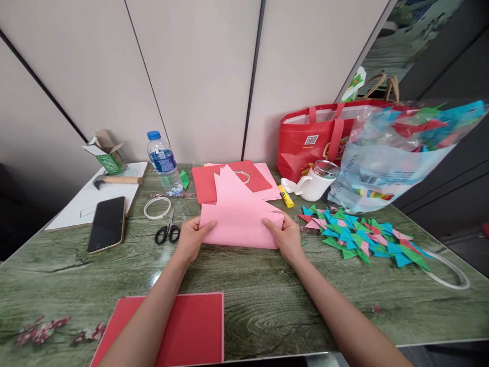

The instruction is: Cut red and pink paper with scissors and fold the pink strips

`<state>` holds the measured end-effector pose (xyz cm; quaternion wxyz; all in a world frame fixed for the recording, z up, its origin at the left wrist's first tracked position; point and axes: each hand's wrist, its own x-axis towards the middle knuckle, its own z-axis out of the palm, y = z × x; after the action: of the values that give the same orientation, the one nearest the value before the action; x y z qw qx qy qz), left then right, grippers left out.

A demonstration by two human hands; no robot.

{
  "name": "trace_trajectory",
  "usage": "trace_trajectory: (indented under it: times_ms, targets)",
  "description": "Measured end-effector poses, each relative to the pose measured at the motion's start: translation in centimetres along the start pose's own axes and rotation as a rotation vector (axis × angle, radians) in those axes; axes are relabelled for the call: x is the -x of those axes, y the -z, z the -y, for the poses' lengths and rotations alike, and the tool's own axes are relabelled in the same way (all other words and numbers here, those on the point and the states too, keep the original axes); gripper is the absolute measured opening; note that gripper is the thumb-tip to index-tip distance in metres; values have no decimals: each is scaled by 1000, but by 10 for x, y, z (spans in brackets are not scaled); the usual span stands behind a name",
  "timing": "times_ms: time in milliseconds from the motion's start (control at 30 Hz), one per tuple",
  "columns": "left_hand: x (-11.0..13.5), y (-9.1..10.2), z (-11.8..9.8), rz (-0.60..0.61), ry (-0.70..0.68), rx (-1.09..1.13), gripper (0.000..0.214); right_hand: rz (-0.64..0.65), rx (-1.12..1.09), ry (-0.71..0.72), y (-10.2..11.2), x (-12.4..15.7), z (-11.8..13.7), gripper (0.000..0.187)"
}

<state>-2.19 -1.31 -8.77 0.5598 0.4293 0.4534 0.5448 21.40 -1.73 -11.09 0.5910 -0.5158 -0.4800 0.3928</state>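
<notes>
My left hand (192, 235) and my right hand (284, 236) hold a fanned stack of pink paper sheets (239, 214) by its two lower corners, just above the green wood-grain table (267, 295). Each thumb lies on top of the sheets with the fingers curled underneath. The sheets spread upward into several pointed corners. Behind them lies a pile of red and pink paper (229, 179) with a tape ring on it.
Scissors (168, 232), a tape ring (157, 207), a phone (107, 223) and a water bottle (164, 164) lie left. A red sheet (183, 331) sits at the near edge. Right: folded colourful paper pieces (362, 238), white mug (315, 183), glue stick (286, 196), red bag (313, 137), plastic bag (397, 158).
</notes>
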Motion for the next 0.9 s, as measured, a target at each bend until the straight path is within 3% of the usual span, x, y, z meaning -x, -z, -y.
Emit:
trace_trajectory:
  times_ms: [400,900]
  targets:
    - [2,-1,0,40,-10,36,22,-67,-73,-11,-1,0,-3,37]
    - [2,-2,-4,11,35,58,29,-70,-131,-62,-1,0,10,41]
